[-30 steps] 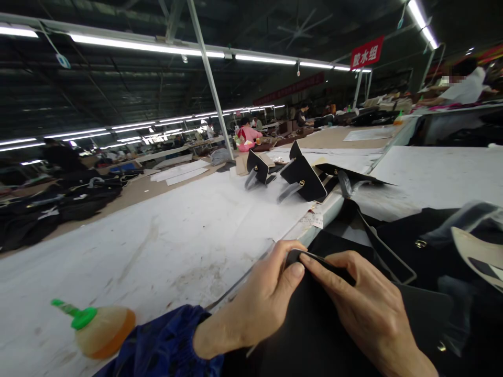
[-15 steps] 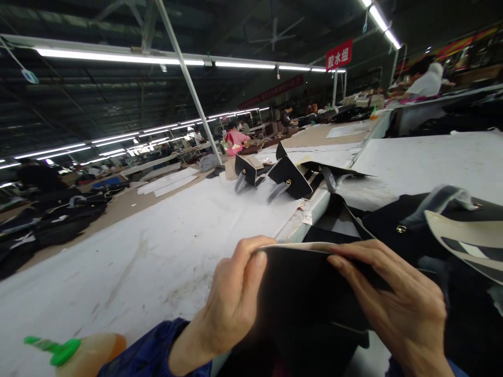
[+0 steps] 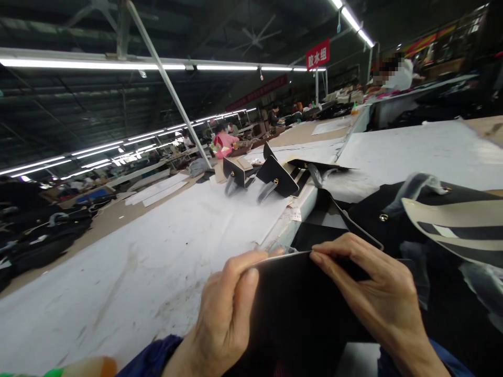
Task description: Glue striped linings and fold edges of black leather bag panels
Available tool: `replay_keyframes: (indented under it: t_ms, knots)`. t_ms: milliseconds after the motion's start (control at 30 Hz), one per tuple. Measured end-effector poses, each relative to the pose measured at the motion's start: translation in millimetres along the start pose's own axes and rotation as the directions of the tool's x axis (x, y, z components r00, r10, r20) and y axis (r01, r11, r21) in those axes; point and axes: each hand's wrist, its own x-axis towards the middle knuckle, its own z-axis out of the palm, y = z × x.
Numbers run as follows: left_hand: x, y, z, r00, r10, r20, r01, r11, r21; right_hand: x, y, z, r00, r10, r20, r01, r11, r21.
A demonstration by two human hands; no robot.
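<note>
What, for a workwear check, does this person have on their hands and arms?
No gloves, rings or watch show on the left hand or the right hand. A dark blue, crinkled left sleeve ends at the wrist; a strip of blue right sleeve shows at the picture's bottom edge.

left hand [image 3: 226,314]: grips left edge of black panel [image 3: 298,309] | right hand [image 3: 377,298]: fingers on its top edge | white counter [image 3: 157,262]: beyond | black bag parts [image 3: 275,178]: far along counter
</note>
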Motion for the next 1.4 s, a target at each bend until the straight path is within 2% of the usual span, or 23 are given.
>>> replay_keyframes:
  t_ms: [133,367,433,567,633,767,833,900,967,1100,1267,1400]
  knots:
    - [-3.3,3.7,3.7,0.993,-0.096,-0.063,0.096,0.995,-0.011,-1.1,-1.7,-2.0,1.000,0.003,0.006,-0.003,1.000,0.001]
    - [2.0,10.9,7.1,0.969,-0.232,-0.085,0.224,0.970,-0.093,-4.7,6.3,3.1,0.999,-0.050,0.006,0.051,0.998,-0.031]
    - [5.1,9.1,4.8,0.957,-0.284,-0.063,0.276,0.955,-0.108,-5.6,9.8,5.8,0.998,-0.056,0.028,0.057,0.997,-0.047]
    - [8.5,1.5,0.1,0.933,-0.355,0.056,0.360,0.922,-0.140,-5.8,15.9,11.2,0.995,-0.051,0.084,0.057,0.995,-0.076]
    - [9.0,-3.3,0.6,0.895,-0.435,0.101,0.447,0.875,-0.187,-5.8,18.9,14.2,0.994,-0.046,0.094,0.056,0.993,-0.099]
    - [11.4,-15.2,7.7,0.750,-0.615,0.245,0.662,0.686,-0.303,-6.5,25.3,20.5,0.992,-0.042,0.118,0.060,0.986,-0.158]
    - [13.4,-21.6,11.8,0.728,-0.623,0.288,0.686,0.654,-0.320,-6.9,28.2,23.0,0.990,-0.051,0.131,0.075,0.979,-0.188]
    - [15.2,-26.7,14.2,0.761,-0.593,0.263,0.648,0.698,-0.304,-7.2,30.0,24.4,0.989,-0.072,0.133,0.102,0.967,-0.232]
    - [16.5,-29.4,14.5,0.804,-0.562,0.193,0.594,0.762,-0.258,-7.5,30.3,24.5,0.988,-0.091,0.127,0.126,0.946,-0.299]
    - [18.0,-26.8,9.5,0.874,-0.478,0.088,0.486,0.861,-0.151,-7.8,25.7,22.8,0.991,-0.091,0.101,0.124,0.914,-0.386]
    - [15.6,-17.4,2.8,0.959,-0.284,-0.012,0.283,0.958,-0.036,-6.2,17.6,21.2,0.996,-0.021,0.087,0.045,0.959,-0.280]
    - [9.8,-10.8,1.2,0.990,-0.139,-0.032,0.141,0.988,0.064,-5.9,15.2,18.7,0.993,0.061,0.096,-0.037,0.972,-0.231]
